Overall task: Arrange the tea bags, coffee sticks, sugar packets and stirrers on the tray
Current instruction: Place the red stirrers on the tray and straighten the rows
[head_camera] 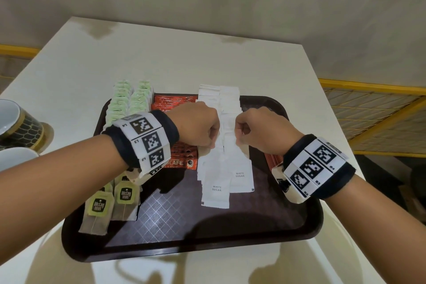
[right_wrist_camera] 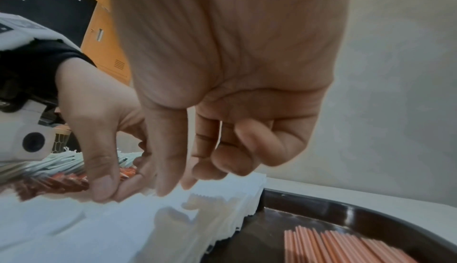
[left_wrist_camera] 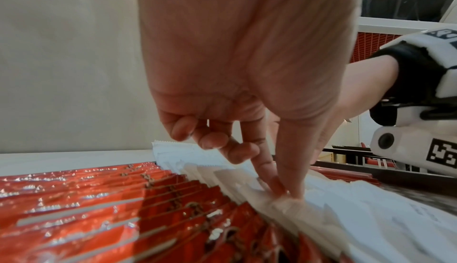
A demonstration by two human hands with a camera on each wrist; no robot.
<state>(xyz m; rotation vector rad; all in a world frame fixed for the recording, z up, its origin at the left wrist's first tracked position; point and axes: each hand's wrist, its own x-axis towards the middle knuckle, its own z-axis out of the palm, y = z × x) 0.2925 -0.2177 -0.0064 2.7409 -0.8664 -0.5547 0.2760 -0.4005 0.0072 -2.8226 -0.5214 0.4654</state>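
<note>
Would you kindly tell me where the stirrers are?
In the right wrist view, the orange stirrers lie on the dark tray, right of the white sugar packets.

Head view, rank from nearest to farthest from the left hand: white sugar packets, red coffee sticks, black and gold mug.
1. White sugar packets: pinched by the left hand.
2. Red coffee sticks: just beyond the wrist.
3. Black and gold mug: off the tray, far left.

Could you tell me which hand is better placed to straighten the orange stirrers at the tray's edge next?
Probably the right hand: the stirrers lie just beside it on that side of the tray, while the left hand pinches sugar packets farther away.
</note>
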